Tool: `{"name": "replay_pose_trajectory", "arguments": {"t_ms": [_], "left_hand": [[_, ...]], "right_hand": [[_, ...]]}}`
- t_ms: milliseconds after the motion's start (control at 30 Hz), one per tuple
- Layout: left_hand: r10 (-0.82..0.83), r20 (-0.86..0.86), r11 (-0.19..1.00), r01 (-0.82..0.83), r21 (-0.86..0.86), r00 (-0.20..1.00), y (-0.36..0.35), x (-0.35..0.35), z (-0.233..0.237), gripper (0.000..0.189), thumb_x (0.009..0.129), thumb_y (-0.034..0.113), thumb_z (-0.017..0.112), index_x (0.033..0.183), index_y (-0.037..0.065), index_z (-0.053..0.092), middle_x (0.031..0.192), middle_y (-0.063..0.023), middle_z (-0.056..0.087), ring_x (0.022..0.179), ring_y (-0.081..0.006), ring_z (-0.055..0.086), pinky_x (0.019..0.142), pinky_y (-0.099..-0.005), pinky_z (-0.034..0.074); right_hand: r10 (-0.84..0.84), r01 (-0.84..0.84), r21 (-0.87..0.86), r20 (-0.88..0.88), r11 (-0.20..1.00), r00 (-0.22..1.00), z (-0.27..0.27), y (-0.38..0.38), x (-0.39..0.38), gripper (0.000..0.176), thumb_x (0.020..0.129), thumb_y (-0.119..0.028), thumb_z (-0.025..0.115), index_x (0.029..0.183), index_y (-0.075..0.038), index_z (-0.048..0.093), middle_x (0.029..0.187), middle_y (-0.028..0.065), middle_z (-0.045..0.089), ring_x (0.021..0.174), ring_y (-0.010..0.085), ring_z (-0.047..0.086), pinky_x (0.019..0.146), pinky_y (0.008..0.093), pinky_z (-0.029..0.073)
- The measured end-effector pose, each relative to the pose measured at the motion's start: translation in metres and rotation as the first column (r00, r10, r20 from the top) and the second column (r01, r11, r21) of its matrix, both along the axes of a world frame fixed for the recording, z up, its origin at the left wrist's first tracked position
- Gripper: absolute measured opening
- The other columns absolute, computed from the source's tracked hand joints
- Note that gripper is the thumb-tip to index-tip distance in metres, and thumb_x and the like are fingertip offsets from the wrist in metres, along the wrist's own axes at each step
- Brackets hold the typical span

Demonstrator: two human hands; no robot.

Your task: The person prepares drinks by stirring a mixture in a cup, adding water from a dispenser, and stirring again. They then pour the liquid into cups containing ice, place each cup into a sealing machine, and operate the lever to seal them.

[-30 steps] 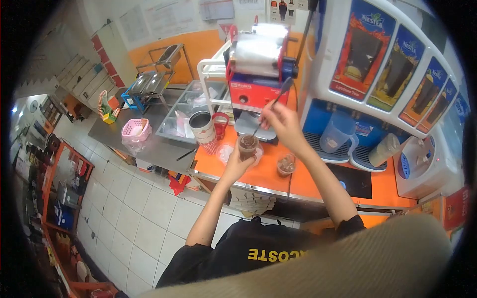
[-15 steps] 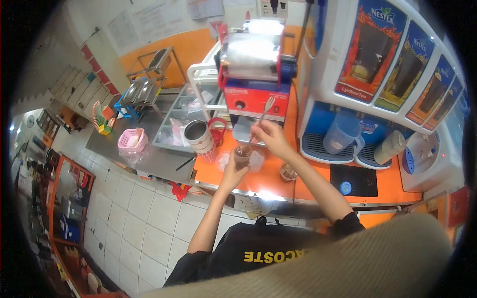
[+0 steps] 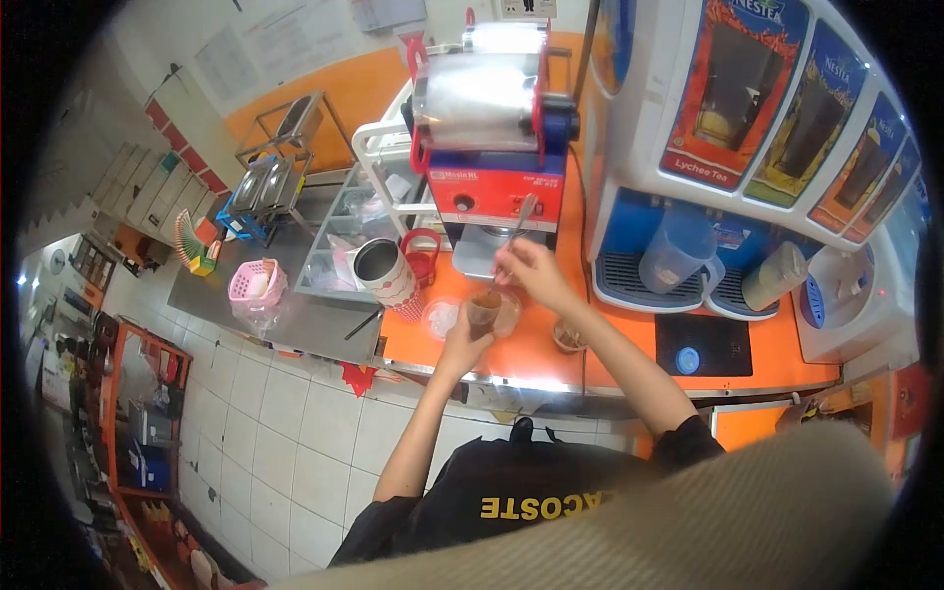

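My left hand (image 3: 464, 352) is wrapped around a small clear plastic cup (image 3: 483, 309) with brown contents, held just over the front of the orange counter. Close by on the right, my right hand (image 3: 534, 272) pinches a fork (image 3: 524, 218), its tines pointing up and away from me. The lower end of the fork is hidden by the fingers, which are near the cup's rim. Round clear plastic pieces (image 3: 442, 320) lie on the counter behind the cup. Beneath my right forearm stands another cup (image 3: 568, 337) with brownish contents, partly covered by the arm.
A red cup-sealing machine (image 3: 497, 197) stands straight ahead. Left of it are a tall patterned cup stack (image 3: 389, 275) and a pink basket (image 3: 258, 282). On the right, a drink dispenser (image 3: 629, 177) holds a clear pitcher (image 3: 677, 254); a blue lid (image 3: 687, 361) lies on a black mat.
The view has shifted slightly. The cup in my left hand shows more of its brown contents, and the fork stays upright in my right hand.
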State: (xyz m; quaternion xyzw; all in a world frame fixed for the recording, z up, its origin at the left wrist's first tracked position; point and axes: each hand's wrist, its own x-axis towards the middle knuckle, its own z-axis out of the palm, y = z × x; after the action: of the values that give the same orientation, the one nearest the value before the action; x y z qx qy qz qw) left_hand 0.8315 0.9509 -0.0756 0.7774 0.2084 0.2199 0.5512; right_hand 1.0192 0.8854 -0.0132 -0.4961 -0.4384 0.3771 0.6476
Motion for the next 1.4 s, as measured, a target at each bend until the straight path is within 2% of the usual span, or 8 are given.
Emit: {"name": "replay_pose_trajectory", "arguments": {"t_ms": [133,233,333,433,533,633,967,1400], "left_hand": [[-0.027,-0.026,1.0,0.027,0.001,0.999,0.003,-0.002,0.008,0.064,0.078,0.006,0.067,0.133,0.008,0.035,0.111,-0.0105,0.056,0.101,-0.02,0.057,0.088,-0.0328,0.045],[-0.028,-0.068,1.0,0.027,-0.006,0.997,0.006,-0.003,0.012,0.061,0.078,0.007,0.067,0.13,0.007,0.037,0.111,-0.0107,0.056,0.101,-0.0204,0.058,0.088,-0.0324,0.045],[-0.049,-0.108,0.998,0.054,0.04,0.993,0.015,-0.007,0.002,0.058,0.078,0.008,0.068,0.128,0.006,0.038,0.111,-0.0108,0.056,0.101,-0.0207,0.057,0.089,-0.0325,0.045],[-0.074,-0.188,0.997,0.074,-0.005,0.979,0.017,-0.007,0.011,0.059,0.077,0.008,0.066,0.128,0.004,0.037,0.118,-0.0148,0.055,0.112,-0.0248,0.054,0.094,-0.0352,0.043],[-0.126,-0.226,0.992,0.123,-0.024,0.966,0.02,-0.006,0.013,0.061,0.077,0.008,0.066,0.13,0.003,0.037,0.123,-0.016,0.053,0.118,-0.026,0.052,0.098,-0.0358,0.042],[-0.132,-0.23,0.991,0.131,-0.018,0.964,0.019,-0.005,0.016,0.063,0.077,0.009,0.067,0.132,0.003,0.037,0.124,-0.0148,0.052,0.118,-0.0247,0.051,0.099,-0.0349,0.041],[-0.18,-0.221,0.965,0.216,0.151,0.958,0.026,-0.001,0.006,0.064,0.076,0.014,0.071,0.131,0.003,0.039,0.112,-0.0115,0.056,0.101,-0.02,0.055,0.089,-0.0321,0.044],[-0.191,-0.303,0.981,0.194,-0.022,0.934,0.024,0.004,0.021,0.066,0.077,0.011,0.07,0.133,0.003,0.037,0.117,-0.0118,0.055,0.106,-0.0201,0.054,0.091,-0.0326,0.043]], "right_hand": [[0.131,-0.141,-0.068,-0.129,0.988,0.983,-0.021,-0.002,-0.003,0.021,0.095,-0.019,0.057,0.094,0.001,0.058,0.082,0.0072,0.064,0.073,0.0113,0.064,0.065,0.0236,0.055],[-0.09,0.084,-0.041,-0.194,0.996,0.977,-0.028,0.001,0.007,0.021,0.095,-0.019,0.058,0.095,0.001,0.058,0.083,0.008,0.064,0.073,0.0123,0.065,0.066,0.0241,0.056],[0.055,-0.079,-0.087,-0.246,0.993,0.968,-0.038,-0.002,-0.003,0.021,0.095,-0.019,0.058,0.096,0.002,0.058,0.082,0.0088,0.065,0.071,0.0129,0.065,0.064,0.0237,0.056],[-0.13,0.129,-0.023,-0.272,0.991,0.953,-0.039,0.003,0.003,0.021,0.095,-0.019,0.058,0.097,0.002,0.057,0.082,0.0091,0.065,0.07,0.0132,0.065,0.064,0.0244,0.057],[0.008,-0.022,-0.074,-0.187,0.997,0.982,-0.036,0.0,-0.011,0.021,0.095,-0.019,0.058,0.096,0.002,0.056,0.081,0.0088,0.065,0.069,0.0129,0.065,0.063,0.024,0.056],[-0.144,0.145,-0.011,-0.194,0.989,0.97,-0.04,0.007,-0.004,0.021,0.095,-0.019,0.058,0.093,0.001,0.056,0.081,0.0083,0.064,0.07,0.013,0.065,0.063,0.0244,0.056],[-0.153,0.149,-0.037,-0.235,0.988,0.96,-0.054,0.004,-0.008,0.021,0.096,-0.021,0.057,0.092,-0.001,0.057,0.079,0.0063,0.064,0.068,0.0124,0.065,0.06,0.0239,0.055],[-0.278,0.263,-0.095,-0.208,0.96,0.938,-0.061,0.003,-0.006,0.02,0.094,-0.02,0.059,0.087,-0.001,0.056,0.075,0.0083,0.063,0.063,0.0124,0.064,0.056,0.0245,0.055]]}}
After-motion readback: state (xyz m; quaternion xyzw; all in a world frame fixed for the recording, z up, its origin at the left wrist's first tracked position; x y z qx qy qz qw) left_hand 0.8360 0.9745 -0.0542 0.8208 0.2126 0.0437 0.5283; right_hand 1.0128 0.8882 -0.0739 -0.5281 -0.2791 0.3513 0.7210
